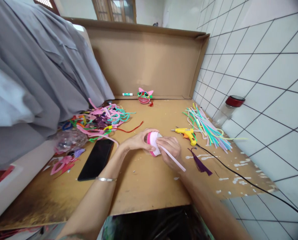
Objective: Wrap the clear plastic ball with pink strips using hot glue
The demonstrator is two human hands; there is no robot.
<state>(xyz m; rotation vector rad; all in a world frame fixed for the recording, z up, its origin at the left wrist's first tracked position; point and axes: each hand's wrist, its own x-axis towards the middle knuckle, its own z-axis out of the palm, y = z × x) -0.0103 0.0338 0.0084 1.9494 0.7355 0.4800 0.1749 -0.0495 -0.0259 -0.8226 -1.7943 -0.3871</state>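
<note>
- Over the table [136, 191], left hand [140, 140] fingers curl round the roll [153, 138]; right hand [171, 149] fingers pinch the strip [174, 160].
- Too weak pinch could let the strip slip.

A: First item?
B: Round cup [155, 142], on its side, left hand [139, 140] and right hand [171, 149] about it. Wrapping: hot pink at left, pale rows beside. Contact with table [139, 191]: unclear.
A: Second?
B: Pale pink strip [173, 160], narrow. Right fingers press it to the cup; loose end straight, slanting down-right.
</note>
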